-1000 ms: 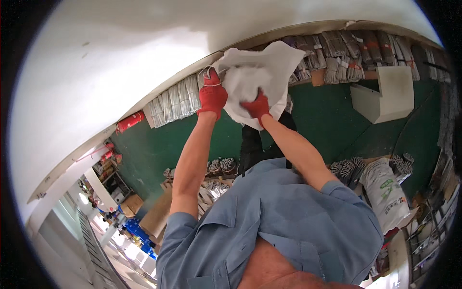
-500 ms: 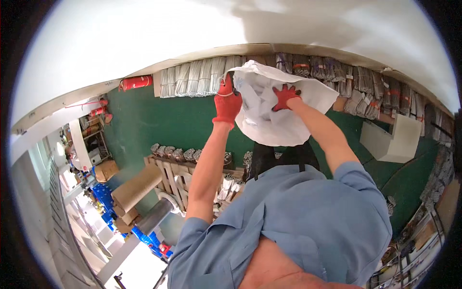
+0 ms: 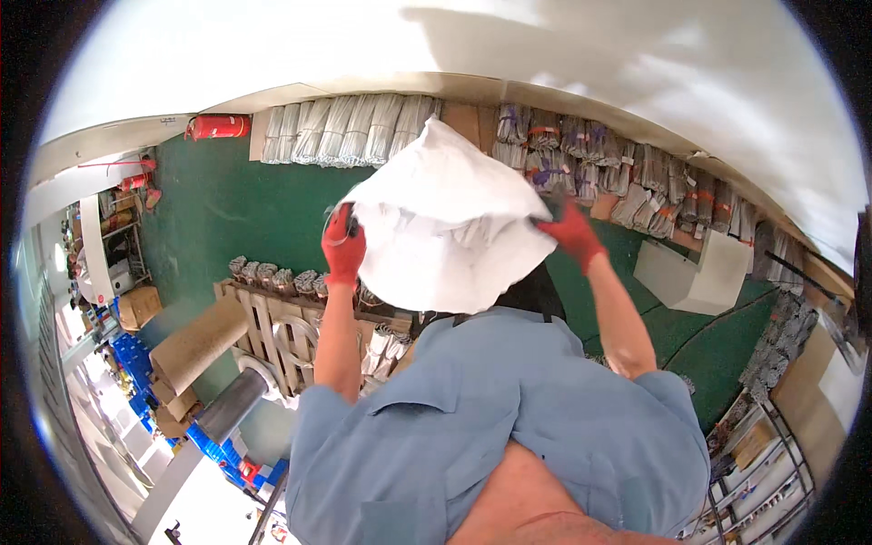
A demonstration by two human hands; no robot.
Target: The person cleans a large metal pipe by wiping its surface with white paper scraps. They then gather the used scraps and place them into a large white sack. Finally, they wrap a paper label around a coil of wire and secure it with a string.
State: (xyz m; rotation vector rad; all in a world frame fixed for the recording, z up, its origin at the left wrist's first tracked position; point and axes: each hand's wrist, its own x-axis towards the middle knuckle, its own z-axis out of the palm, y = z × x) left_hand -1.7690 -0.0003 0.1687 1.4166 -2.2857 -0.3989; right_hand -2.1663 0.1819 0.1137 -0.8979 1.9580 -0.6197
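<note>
A large white sack (image 3: 445,195) hangs before me, its mouth spread and facing up toward me. My left hand (image 3: 344,247), in a red glove with dark fingertips, grips the left edge of the rim, with a thin cord looped beside the fingers. At the right edge my right hand (image 3: 571,233), gloved the same way, is closed on the rim; its fingers are slightly blurred. Pale crumpled folds show inside the sack. Whether anything lies deeper in it cannot be seen.
Bundled metal strips (image 3: 345,132) stand along the wall, with more bundles (image 3: 636,163) to the right. A white box-like piece (image 3: 695,272) sits on the green floor (image 3: 218,209). At left are a red fire extinguisher (image 3: 218,127), a wooden pallet (image 3: 272,331) and a brown roll (image 3: 200,345).
My right hand has come out of the sack's inside and now holds its right edge. The sack and my left hand appear lower and farther left in view.
</note>
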